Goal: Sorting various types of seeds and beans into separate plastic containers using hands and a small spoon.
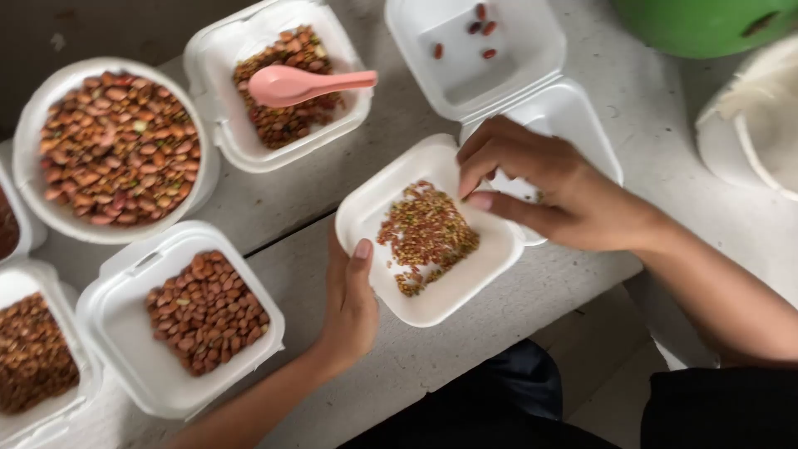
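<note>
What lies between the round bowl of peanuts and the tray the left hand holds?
In the head view, only bare grey table with a dark seam lies between the round bowl and the tray held by the left hand.

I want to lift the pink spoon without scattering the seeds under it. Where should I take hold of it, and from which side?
Grip the pink spoon by its handle end, coming from the right. The handle juts past the rim of its white foam tray, clear of the seeds, while the bowl lies on the pile.

The green tub [706,25] and leftmost foam trays [25,357] are cut off by edges.
</note>
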